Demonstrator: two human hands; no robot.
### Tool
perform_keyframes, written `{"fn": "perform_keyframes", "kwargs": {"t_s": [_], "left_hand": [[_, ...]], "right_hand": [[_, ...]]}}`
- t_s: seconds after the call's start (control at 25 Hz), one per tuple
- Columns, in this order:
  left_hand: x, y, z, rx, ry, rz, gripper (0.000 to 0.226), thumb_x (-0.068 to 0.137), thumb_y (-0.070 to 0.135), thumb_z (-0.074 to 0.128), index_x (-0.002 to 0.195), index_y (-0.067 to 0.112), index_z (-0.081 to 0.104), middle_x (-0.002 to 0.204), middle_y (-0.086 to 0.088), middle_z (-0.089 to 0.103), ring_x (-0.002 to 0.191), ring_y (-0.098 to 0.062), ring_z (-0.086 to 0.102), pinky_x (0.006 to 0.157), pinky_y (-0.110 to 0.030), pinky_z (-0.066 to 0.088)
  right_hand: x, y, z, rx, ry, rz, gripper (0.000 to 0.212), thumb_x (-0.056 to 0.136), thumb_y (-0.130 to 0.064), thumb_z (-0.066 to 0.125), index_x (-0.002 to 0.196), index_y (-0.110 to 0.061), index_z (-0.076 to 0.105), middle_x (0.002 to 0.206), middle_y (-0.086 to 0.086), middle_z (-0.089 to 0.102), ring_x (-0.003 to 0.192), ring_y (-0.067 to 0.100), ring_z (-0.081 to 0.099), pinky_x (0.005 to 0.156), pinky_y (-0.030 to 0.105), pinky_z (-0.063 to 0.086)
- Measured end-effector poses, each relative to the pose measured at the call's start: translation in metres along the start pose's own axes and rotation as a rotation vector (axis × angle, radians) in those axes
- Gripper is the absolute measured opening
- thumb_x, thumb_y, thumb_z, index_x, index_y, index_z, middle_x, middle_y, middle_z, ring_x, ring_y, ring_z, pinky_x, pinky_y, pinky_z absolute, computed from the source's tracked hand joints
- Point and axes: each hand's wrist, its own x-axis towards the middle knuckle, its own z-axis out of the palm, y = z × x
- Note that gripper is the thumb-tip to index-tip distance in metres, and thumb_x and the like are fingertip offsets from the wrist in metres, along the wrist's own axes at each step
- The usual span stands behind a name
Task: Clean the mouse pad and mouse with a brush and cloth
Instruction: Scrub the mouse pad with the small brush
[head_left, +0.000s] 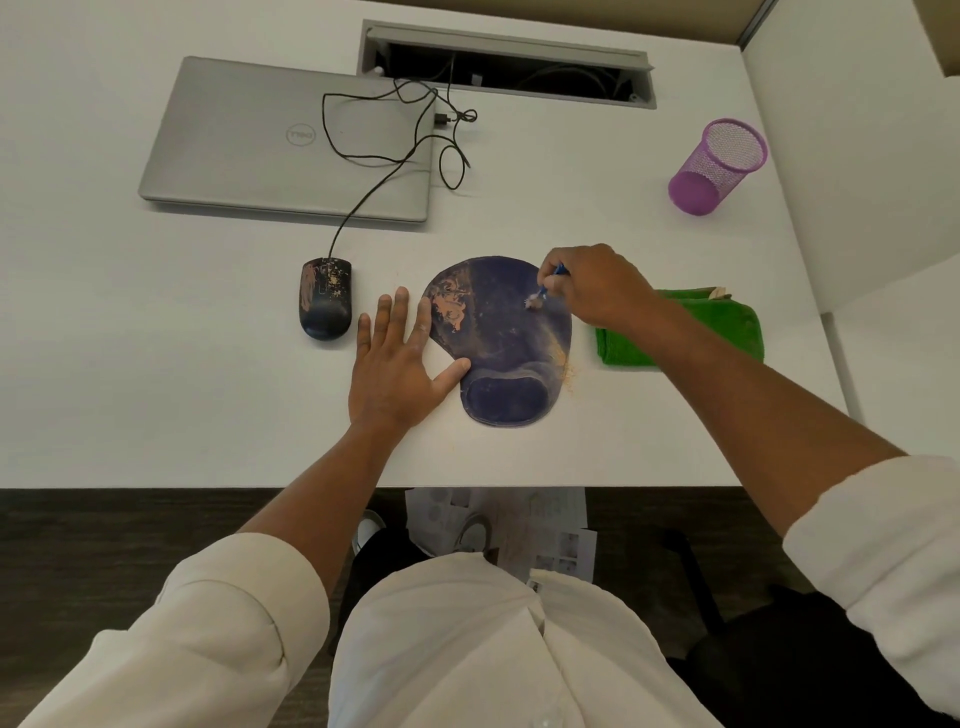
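- Head view: the right hand (597, 291) has its grip closed around a small blue-handled brush (548, 286), pinched near the handle's upper end, with the pale bristles touching the upper right part of the mouse pad (498, 332).
- The left hand (395, 364) lies flat with an open grip; its fingers are straight, the forefinger and thumb press the pad's left edge, and the other fingers rest on the desk (156, 338).
- The mouse pad sits at the middle of the desk, dark blue, with a raised wrist rest (504, 397) at its near end. It looks thin, soft and limp, so I judge it will slide or buckle under brushing unless pinned at an edge, as the left hand does.
- A tan smear (449, 306) marks the pad's upper left, and loose tan grit (566, 366) lies at its right edge.
- The wired mouse (324, 301) stands just left of the left hand, apart from the pad, with tan spots on its top. It seems light, hard and smooth; holding it by its 2 sides would suit brushing.
- The folded green cloth (727, 332) lies right of the pad, partly under the right forearm. It looks soft and easy to bunch.
- Behind are a closed Dell laptop (260, 145) and a tilted purple mesh cup (719, 166).
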Motion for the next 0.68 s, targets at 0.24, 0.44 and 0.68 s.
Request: {"fn": "perform_keyframes", "kwargs": {"t_s": [0.24, 0.44, 0.68], "left_hand": [[0.000, 0.001, -0.002, -0.007, -0.005, -0.004, 0.100, 0.089, 0.086, 0.022, 0.165, 0.024, 0.004, 0.172, -0.007, -0.005, 0.158, -0.026, -0.010, 0.128, -0.048, -0.002], [-0.001, 0.001, -0.003, -0.002, -0.011, 0.000, 0.099, 0.089, 0.085, 0.023, 0.165, 0.024, 0.004, 0.172, -0.007, -0.004, 0.158, -0.026, -0.010, 0.128, -0.048, -0.002], [-0.001, 0.001, -0.003, 0.005, -0.014, -0.003, 0.099, 0.090, 0.085, 0.024, 0.165, 0.024, 0.005, 0.172, -0.007, -0.005, 0.158, -0.026, -0.010, 0.128, -0.047, -0.003]], "right_hand": [[-0.027, 0.022, 0.001, -0.172, -0.206, 0.053, 0.014, 0.085, -0.019, 0.059, 0.079, -0.027, 0.069, 0.081, -0.006, 0.070, 0.073, 0.014, 0.062, 0.062, 0.032, 0.048], [-0.027, 0.012, 0.001, -0.003, 0.072, -0.027, 0.015, 0.094, -0.024, 0.053, 0.092, -0.027, 0.068, 0.081, -0.010, 0.067, 0.071, 0.011, 0.059, 0.065, 0.032, 0.047], [-0.046, 0.024, 0.009, -0.115, -0.134, 0.001, 0.016, 0.085, -0.017, 0.056, 0.081, -0.027, 0.068, 0.079, -0.005, 0.070, 0.073, 0.016, 0.061, 0.065, 0.037, 0.051]]}}
